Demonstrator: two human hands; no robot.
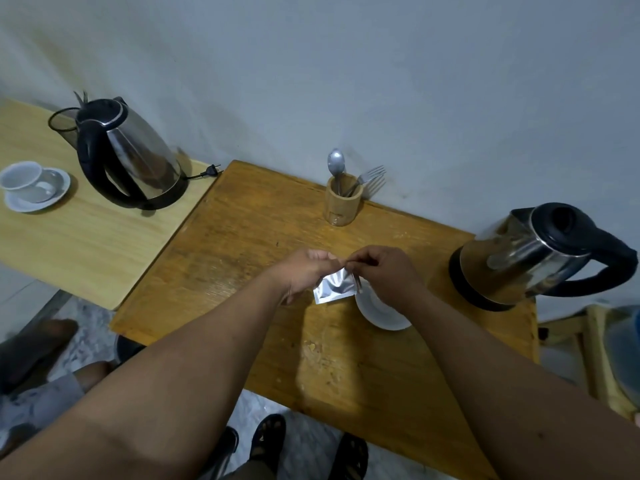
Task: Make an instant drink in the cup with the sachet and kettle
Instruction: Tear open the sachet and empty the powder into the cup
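Note:
Both my hands pinch the top edge of a small silver sachet (334, 288) above the wooden table (242, 244). My left hand (304, 271) grips its left corner and my right hand (388, 275) grips the right corner. Under my right hand lies a white saucer (381, 315); the cup on it is hidden by that hand. A steel kettle with a black handle (533, 258) stands on its base at the table's right side.
A wooden holder (341, 204) with a spoon and a fork stands at the back by the wall. On a lighter side table (86, 237) to the left are a second kettle (133, 157) and a white cup on a saucer (29, 185). A person's feet show below.

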